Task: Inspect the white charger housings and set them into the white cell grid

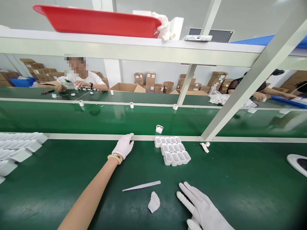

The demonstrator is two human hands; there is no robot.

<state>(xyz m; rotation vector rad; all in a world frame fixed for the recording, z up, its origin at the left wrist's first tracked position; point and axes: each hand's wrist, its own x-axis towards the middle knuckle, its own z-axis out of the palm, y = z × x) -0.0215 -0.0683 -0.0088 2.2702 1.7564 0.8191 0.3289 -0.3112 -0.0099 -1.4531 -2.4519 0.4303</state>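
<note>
right hand (pixel 200 206) splayed, left hand (pixel 123 147) unclasped, rowed white cups (pixel 173 148), white case (pixel 159 130) dark inside

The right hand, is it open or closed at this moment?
Open: the right hand has its gloved fingers stretched out, with no object visible in it.

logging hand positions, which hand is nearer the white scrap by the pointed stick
Right. The right hand is just to the right of the white scrap; the left hand is farther off, beyond it and leftward.
</note>
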